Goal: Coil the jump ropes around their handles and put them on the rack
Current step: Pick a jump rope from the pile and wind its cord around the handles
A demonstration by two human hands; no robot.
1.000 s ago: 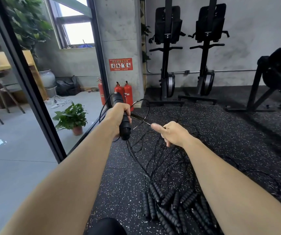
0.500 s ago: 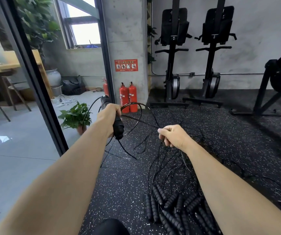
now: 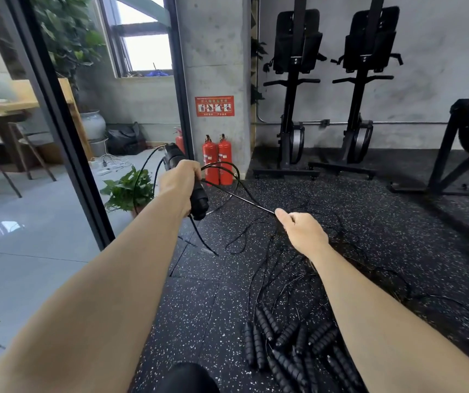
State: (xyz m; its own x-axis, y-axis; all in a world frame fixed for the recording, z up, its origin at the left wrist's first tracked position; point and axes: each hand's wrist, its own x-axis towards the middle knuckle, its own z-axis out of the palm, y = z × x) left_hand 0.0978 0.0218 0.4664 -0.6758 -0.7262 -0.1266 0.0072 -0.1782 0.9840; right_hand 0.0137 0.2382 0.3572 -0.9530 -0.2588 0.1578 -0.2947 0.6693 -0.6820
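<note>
My left hand [image 3: 180,181] grips a pair of black jump-rope handles [image 3: 199,198] held upright, with thin black rope looped around them. A taut stretch of that rope [image 3: 241,197] runs from the handles to my right hand [image 3: 302,232], which pinches it between thumb and fingers. On the speckled rubber floor below lies a pile of several more black ribbed handles [image 3: 287,344] with their ropes tangled [image 3: 290,276] above them. No rack for the ropes is in sight.
Two red fire extinguishers [image 3: 217,160] stand by a concrete pillar [image 3: 213,66]. Two upright rowing machines [image 3: 332,95] lean on the far wall, a black frame [image 3: 460,154] sits at right. A glass partition's black post [image 3: 66,131] and a potted plant [image 3: 127,190] are at left.
My right hand has swung the rope round the handles, moving down and right and pulling it taut. The left hand with the handles stays raised while the view shifted slightly.
</note>
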